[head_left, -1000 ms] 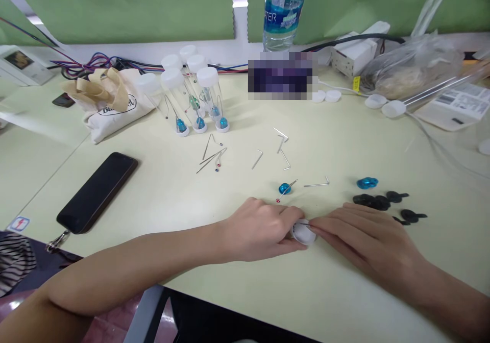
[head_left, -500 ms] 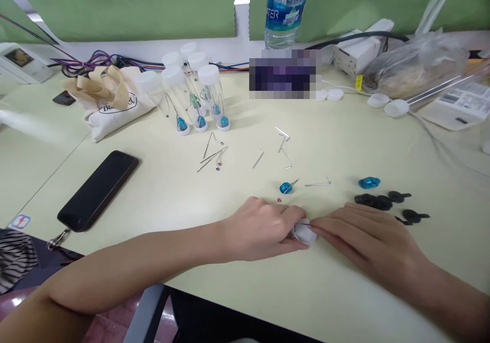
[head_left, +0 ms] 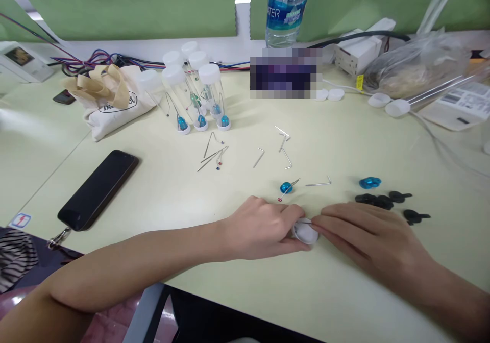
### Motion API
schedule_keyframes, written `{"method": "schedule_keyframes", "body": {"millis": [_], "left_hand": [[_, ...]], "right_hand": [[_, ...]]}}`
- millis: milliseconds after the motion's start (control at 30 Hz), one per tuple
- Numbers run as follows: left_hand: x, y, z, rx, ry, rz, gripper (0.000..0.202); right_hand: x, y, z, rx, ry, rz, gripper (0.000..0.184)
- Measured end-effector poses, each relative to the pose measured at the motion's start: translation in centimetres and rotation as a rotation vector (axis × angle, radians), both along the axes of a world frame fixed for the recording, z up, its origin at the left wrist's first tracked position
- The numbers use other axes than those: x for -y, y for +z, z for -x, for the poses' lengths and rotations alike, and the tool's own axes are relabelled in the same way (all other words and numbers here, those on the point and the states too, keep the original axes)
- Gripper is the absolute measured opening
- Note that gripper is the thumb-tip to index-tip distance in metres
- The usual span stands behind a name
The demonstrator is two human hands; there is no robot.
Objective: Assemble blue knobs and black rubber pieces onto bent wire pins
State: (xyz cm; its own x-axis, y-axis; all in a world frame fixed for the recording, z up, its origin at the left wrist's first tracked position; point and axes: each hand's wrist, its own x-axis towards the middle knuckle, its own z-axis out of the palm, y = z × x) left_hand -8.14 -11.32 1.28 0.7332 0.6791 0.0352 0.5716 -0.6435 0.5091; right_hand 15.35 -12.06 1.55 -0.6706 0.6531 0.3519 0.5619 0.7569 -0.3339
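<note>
My left hand (head_left: 268, 228) is closed around a small white cap (head_left: 306, 233), its hollow side facing up. Beside it my right hand (head_left: 371, 241) pinches a thin metal piece whose end reaches into the cap; the rest of the piece is hidden by my fingers. Just beyond my left hand lie a shiny blue ball (head_left: 286, 187) and a bent wire with a red-tipped end across it. An L-shaped hex key (head_left: 318, 184) rests nearby. Past my right hand are another blue piece (head_left: 370, 182) and several black knobs with tails (head_left: 400, 197).
Several clear tubes (head_left: 193, 85) with white caps stand at the back left, near a cloth bag (head_left: 115, 113). Bent wires (head_left: 213, 155) and loose hex keys (head_left: 284, 149) lie mid-table. A phone (head_left: 97, 190) is at left, a water bottle (head_left: 288, 14) at the back.
My right hand has shifted very slightly, still pinching the thin metal piece at the cap. The left hand keeps its hold, and the things on the table stay put.
</note>
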Motion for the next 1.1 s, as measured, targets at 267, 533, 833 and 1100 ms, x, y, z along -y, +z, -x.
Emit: {"method": "schedule_keyframes", "body": {"millis": [267,533,833,1100], "left_hand": [[0.0,-0.4,0.2,0.039,0.0,-0.012,0.05],[0.0,-0.5,0.1,0.069,0.02,-0.005,0.053],[-0.1,-0.4,0.0,0.04,0.016,-0.022,0.047],[-0.7,-0.6,1.8,0.771,-0.077,-0.445,0.046]], "right_hand": [[0.3,0.2,0.3,0.037,-0.004,-0.021,0.02],[0.0,0.6,1.4,-0.155,-0.098,0.172,0.013],[-0.6,1.3,1.1,-0.325,-0.281,0.555,0.018],[-0.9,0.9,0.8,-0.505,-0.406,0.7,0.017]]}}
